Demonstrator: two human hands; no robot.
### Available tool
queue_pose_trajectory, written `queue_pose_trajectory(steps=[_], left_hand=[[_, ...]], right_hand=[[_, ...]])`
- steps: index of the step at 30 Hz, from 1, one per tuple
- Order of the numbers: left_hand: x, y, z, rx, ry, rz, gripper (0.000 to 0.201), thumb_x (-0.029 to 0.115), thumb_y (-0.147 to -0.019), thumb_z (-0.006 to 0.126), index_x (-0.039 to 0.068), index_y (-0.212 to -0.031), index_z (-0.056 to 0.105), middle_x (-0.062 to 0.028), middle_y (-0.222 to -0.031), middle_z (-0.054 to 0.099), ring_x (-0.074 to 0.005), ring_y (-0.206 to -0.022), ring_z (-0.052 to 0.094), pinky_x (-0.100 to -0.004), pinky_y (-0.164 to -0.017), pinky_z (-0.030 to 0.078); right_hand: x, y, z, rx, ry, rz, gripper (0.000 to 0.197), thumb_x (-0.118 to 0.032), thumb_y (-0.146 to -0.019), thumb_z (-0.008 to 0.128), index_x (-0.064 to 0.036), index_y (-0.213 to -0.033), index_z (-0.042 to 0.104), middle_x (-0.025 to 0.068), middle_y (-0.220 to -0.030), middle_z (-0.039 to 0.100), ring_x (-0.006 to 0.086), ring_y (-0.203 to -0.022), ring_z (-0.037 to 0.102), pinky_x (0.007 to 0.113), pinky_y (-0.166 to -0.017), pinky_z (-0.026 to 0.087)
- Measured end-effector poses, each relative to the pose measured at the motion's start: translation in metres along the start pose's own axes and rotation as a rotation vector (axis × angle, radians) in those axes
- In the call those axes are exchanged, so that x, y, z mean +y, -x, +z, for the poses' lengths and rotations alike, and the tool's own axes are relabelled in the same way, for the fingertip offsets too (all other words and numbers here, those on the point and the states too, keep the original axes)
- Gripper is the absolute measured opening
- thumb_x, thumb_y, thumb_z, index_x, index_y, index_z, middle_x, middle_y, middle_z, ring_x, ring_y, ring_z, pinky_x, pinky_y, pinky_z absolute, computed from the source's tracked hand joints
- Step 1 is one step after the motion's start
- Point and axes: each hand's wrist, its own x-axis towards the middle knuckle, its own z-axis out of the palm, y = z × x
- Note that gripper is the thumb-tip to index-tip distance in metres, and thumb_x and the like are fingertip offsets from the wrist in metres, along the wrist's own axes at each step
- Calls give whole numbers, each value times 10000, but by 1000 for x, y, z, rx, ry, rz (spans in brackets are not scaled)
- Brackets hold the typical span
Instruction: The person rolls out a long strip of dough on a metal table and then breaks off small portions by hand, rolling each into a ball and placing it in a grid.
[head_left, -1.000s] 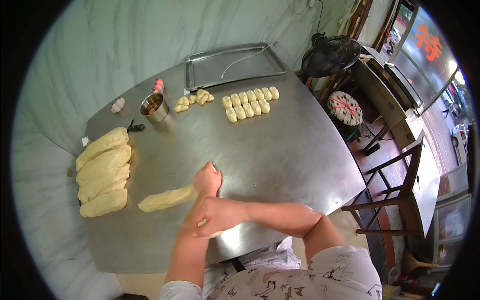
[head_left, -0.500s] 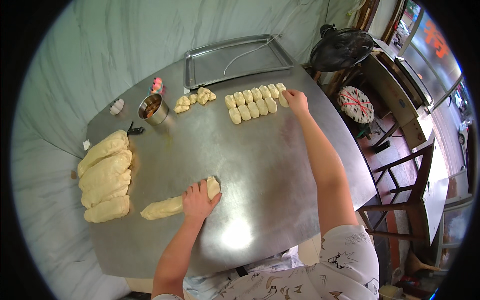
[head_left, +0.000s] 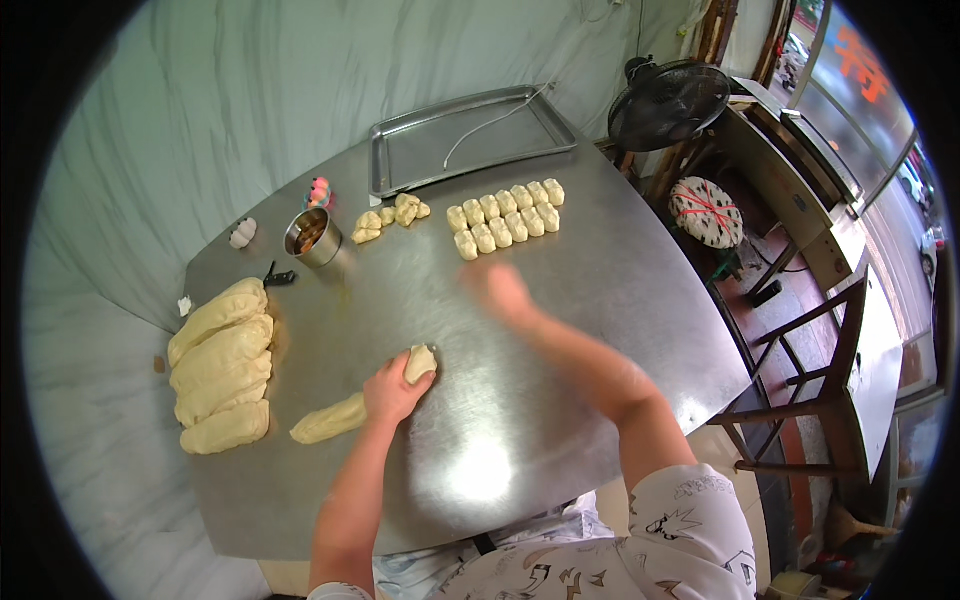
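Near the front of the steel table, my left hand (head_left: 393, 388) wraps round a long roll of pale dough (head_left: 330, 420), close to its right end, which pokes out past the thumb. My right hand (head_left: 497, 290) is smeared by motion over the middle of the table; its fingers are too blurred to read. Just beyond it, small cut dough pieces (head_left: 502, 232) lie in two neat rows. To their left sits a loose clump of irregular dough lumps (head_left: 405, 210).
Several thick dough rolls (head_left: 222, 362) lie side by side at the left. Near them are a black-handled tool (head_left: 281, 278) and a metal pot (head_left: 326, 247) with brownish contents. A shallow metal tray (head_left: 430, 150) holds a pale cord at the back. A black fan (head_left: 668, 105) stands beyond the right edge.
My right hand has left the right end of the dough rows and swung back toward me and leftward. My left hand stays on the dough roll, its fingers now curled further round it.
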Motion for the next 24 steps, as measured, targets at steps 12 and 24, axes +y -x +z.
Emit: queue_pose_trajectory(steps=[12,24], left_hand=[[36,32,28,302,-166,-23,613,364,-871,784,60,-1382,634,-139,-1000,753,-340,-902,740,-479,-807,570],[42,6,28,-75,-239,-305,345,373,-944,705,128,-1181,651,-103,-999,800,-323,-924,793,-449,-800,634]], right_hand=[[-197,75,47,18,-650,583,386,-304,-1048,552,6,-1039,783,281,-1016,770,495,-966,739,559,-890,604],[-205,51,31,-141,-354,627,368,-324,-974,611,-24,-890,806,260,-930,778,496,-888,750,576,-864,616]])
